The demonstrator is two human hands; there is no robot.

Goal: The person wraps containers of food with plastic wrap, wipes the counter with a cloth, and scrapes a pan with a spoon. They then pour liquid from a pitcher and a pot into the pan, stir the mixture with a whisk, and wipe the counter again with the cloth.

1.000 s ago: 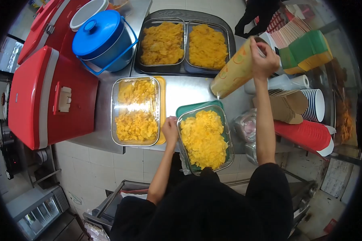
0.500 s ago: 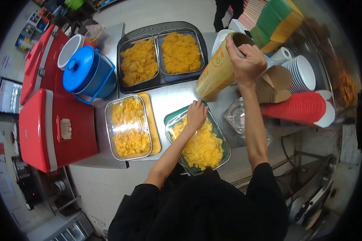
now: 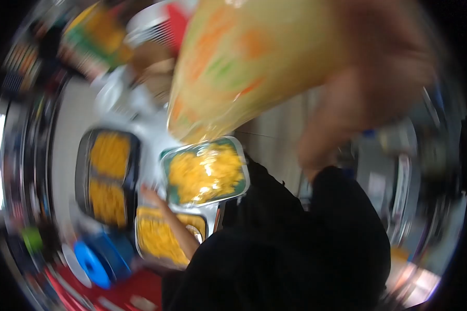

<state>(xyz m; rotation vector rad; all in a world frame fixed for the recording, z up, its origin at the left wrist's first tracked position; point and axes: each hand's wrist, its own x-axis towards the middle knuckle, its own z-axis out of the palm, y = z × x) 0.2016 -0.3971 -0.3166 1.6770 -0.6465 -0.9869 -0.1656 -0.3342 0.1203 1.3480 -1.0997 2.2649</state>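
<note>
A large yellow roll [image 3: 244, 67] with orange and green print and a glossy film fills the upper middle, very near the camera. My right hand [image 3: 379, 78], big and blurred, grips its right end. Below the roll's lower tip, a green tray [image 3: 174, 196] of yellow food [image 3: 205, 173] lies under shiny clear film. My left hand [image 3: 150, 196] is over the metal table to the left of that tray, its fingers smeared by motion. Under my left forearm is another film-covered tray of yellow food [image 3: 161, 236].
A black tray [image 3: 84, 173] with two containers of orange-yellow food [image 3: 109, 155] stands at left. A blue cooler [image 3: 96, 262] and a red cooler [image 3: 145, 290] are at lower left. Stacked white cups [image 3: 153, 26] and brown cartons [image 3: 153, 62] stand beyond the roll.
The whole view has swung round and blurred. My right hand has lifted the roll close to the camera. My left hand has left the green tray's edge.
</note>
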